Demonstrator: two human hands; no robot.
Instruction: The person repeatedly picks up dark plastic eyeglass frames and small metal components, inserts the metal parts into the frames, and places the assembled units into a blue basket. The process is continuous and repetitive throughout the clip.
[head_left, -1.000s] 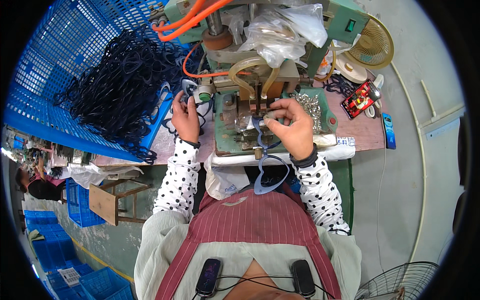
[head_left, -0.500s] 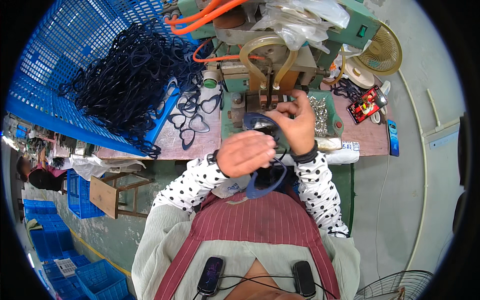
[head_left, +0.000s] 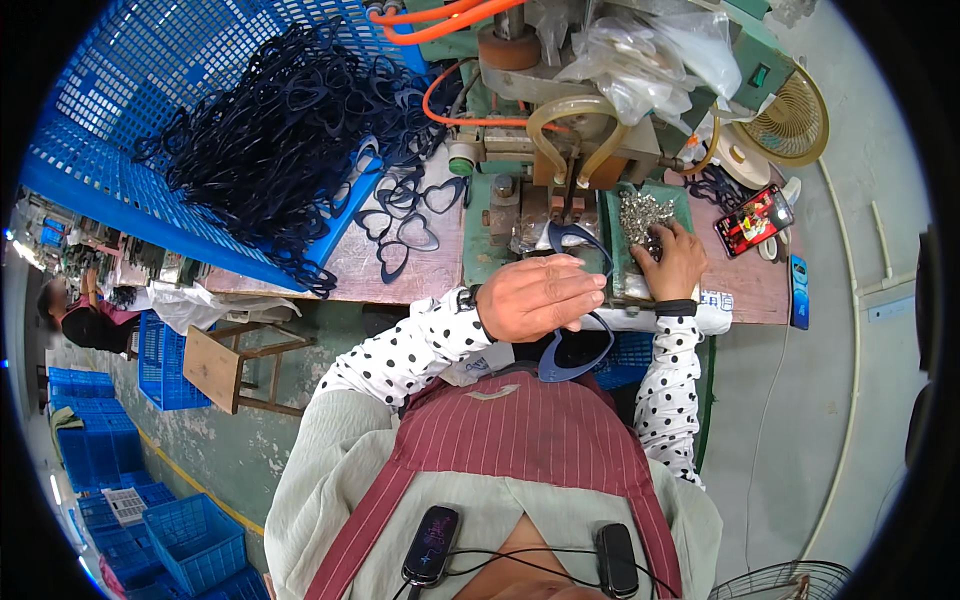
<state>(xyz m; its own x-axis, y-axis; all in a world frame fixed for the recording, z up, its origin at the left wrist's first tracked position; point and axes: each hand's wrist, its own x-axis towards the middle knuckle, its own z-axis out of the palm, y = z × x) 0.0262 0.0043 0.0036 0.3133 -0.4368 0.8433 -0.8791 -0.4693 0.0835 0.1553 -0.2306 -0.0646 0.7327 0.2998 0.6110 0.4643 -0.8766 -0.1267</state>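
My left hand point(head_left: 540, 297) is closed round the middle of a dark blue plastic piece with two heart-shaped loops, like a glasses frame point(head_left: 562, 378). One loop shows beyond my fingers at the press point(head_left: 574, 205), the other hangs toward my apron. My right hand point(head_left: 672, 262) is at the green tray point(head_left: 684, 204) beside the press, fingers curled down to a heap of small shiny metal pieces point(head_left: 643, 214). What its fingertips hold, if anything, is hidden.
A blue basket point(head_left: 120, 205) heaped with dark blue frames point(head_left: 270, 150) stands at the left. Several loose frames point(head_left: 410, 232) lie beside it. At the right are a phone point(head_left: 755, 218), a blue packet point(head_left: 799, 290) and a fan point(head_left: 785, 118). A wooden stool point(head_left: 212, 368) stands lower left.
My right hand has moved from the press and the frame to the metal pieces in the tray. My left hand still holds the frame, and the view has shifted a little.
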